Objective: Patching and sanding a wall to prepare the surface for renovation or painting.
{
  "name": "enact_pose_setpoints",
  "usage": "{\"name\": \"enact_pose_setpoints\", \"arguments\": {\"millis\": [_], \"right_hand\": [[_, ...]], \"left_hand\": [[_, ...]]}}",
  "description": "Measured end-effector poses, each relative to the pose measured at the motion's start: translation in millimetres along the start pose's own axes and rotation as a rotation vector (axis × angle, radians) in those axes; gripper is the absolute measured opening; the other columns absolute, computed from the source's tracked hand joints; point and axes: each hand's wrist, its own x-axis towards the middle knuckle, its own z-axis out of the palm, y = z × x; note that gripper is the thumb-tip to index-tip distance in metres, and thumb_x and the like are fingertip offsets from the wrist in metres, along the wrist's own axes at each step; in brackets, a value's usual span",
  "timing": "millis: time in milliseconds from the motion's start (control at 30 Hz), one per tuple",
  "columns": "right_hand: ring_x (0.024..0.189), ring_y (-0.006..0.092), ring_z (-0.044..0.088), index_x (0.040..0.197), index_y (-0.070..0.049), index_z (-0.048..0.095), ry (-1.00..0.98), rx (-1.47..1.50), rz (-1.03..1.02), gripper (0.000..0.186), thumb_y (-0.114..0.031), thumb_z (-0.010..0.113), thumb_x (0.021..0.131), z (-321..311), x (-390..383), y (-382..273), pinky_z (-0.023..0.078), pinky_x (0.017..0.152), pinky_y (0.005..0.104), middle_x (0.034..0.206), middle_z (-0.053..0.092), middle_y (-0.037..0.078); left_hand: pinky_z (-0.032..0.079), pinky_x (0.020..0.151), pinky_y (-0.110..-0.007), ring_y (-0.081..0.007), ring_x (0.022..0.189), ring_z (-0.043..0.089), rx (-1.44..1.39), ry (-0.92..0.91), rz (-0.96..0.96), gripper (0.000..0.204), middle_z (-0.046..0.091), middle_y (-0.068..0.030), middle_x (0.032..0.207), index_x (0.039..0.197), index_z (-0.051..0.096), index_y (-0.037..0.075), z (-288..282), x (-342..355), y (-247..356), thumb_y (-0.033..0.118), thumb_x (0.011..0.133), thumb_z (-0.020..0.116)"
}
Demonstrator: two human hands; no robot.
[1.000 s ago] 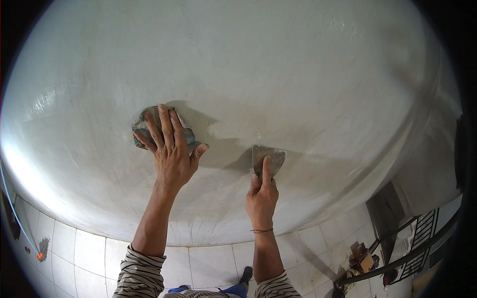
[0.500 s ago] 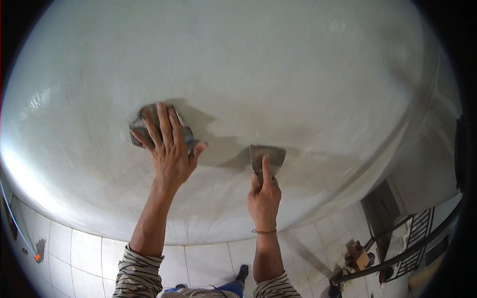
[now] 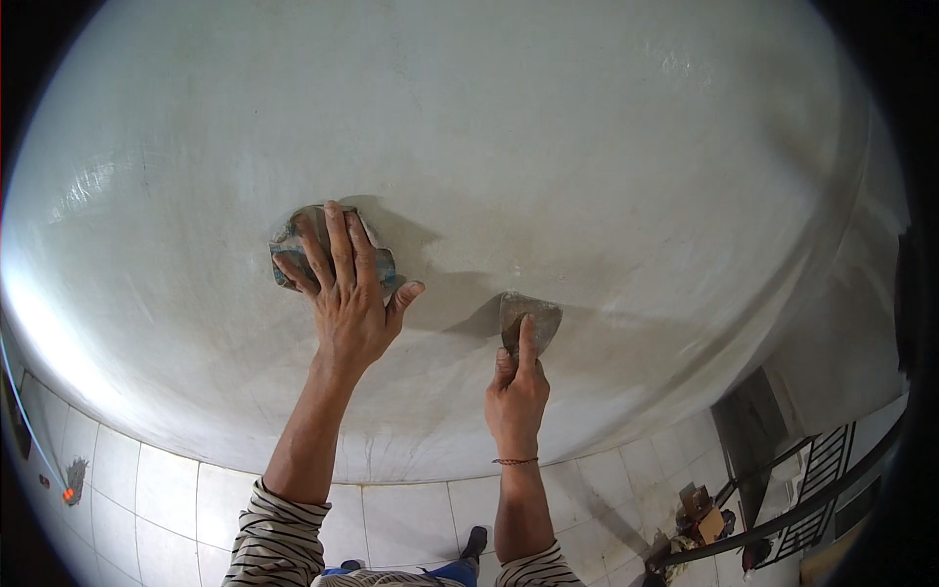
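Observation:
Flat against a pale grey plastered wall (image 3: 469, 117), my left hand (image 3: 350, 293) presses a worn, dirty sheet with blue-green patches (image 3: 286, 252). It looks like sandpaper, but its working side is hidden. The fingers lie stretched out over it and the thumb is spread to the right. Lower and to the right, my right hand (image 3: 516, 396) grips a putty knife (image 3: 536, 311) by its handle. Its index finger lies straight along the dull, stained blade, which is at the wall surface. Most of the handle is hidden in the fist.
White floor tiles (image 3: 166, 489) run along the wall's foot. At the lower right are a dark curved rail (image 3: 782, 538), a black rack (image 3: 822, 484) and an open cardboard box (image 3: 699, 504). A thin pale-blue line (image 3: 37, 440) with an orange end hangs at far left.
My left hand and the sheet appear slightly further right in the picture. The putty knife sits a little lower. Both hands keep their hold, and the wall's marks have shifted slightly with the view.

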Motion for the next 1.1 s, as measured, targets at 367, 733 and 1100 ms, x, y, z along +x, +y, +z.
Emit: {"name": "enact_pose_setpoints", "arguments": {"millis": [367, 733, 1100], "right_hand": [[0.074, 0.0375, 0.057, 0.140, -0.012, 0.030, 0.001, -0.006, 0.000, 0.056, -0.013, 0.053, 0.090, 4.3, -5.7, 1.4, 0.046, 0.065, 0.0447, 0.085, 0.057, 0.021], [0.099, 0.0379, 0.059, 0.138, -0.006, 0.034, 0.017, 0.048, 0.026, 0.051, -0.006, 0.051, 0.090, 8.4, -0.8, -1.0, 0.050, 0.079, 0.0393, 0.114, 0.057, 0.025], [0.102, 0.0375, 0.058, 0.138, -0.008, 0.035, -0.018, 0.032, 0.062, 0.051, -0.005, 0.052, 0.089, -14.4, 12.4, -25.1, 0.050, 0.081, 0.0394, 0.117, 0.056, 0.023]], "left_hand": [[-0.012, 0.099, -0.068, -0.0441, 0.137, -0.002, 0.014, -0.019, 0.015, 0.090, 0.008, -0.0204, 0.150, 0.142, 0.019, -0.002, -2.1, -0.8, -0.8, 0.067, 0.085, 0.030], [-0.009, 0.099, -0.070, -0.0462, 0.137, -0.001, 0.008, -0.036, 0.069, 0.090, 0.011, -0.0214, 0.150, 0.140, 0.024, -0.004, 5.0, -5.4, -7.9, 0.067, 0.085, 0.031], [-0.008, 0.097, -0.073, -0.0476, 0.136, 0.001, 0.049, -0.034, 0.079, 0.088, 0.014, -0.0217, 0.149, 0.138, 0.029, -0.004, 0.2, -9.9, -6.7, 0.066, 0.084, 0.039]]}}
